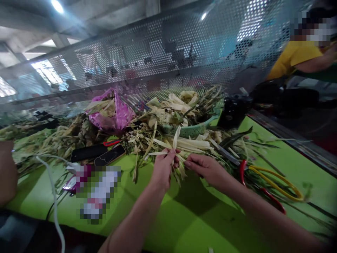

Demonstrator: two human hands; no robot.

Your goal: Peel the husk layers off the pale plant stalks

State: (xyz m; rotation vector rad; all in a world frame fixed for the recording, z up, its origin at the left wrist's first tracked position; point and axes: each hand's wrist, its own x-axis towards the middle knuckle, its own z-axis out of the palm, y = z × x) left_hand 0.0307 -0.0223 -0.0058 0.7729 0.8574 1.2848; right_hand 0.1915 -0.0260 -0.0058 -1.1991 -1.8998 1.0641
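Observation:
My left hand is closed round a small bunch of pale corn husk strips, some pointing up and to the left, others hanging below the fingers. Just to its right, my right hand pinches with thumb and forefinger at the right side of this bunch; the exact bit it grips is too small to make out. Behind both hands lie more pale husk strips in a loose pile. A green plastic basket heaped with dry husks stands behind that.
Red-handled scissors and yellow-handled scissors lie right on the green table. Left are phones, a power strip, a white cable and a pink bag. A black container stands behind; a person in yellow sits beyond.

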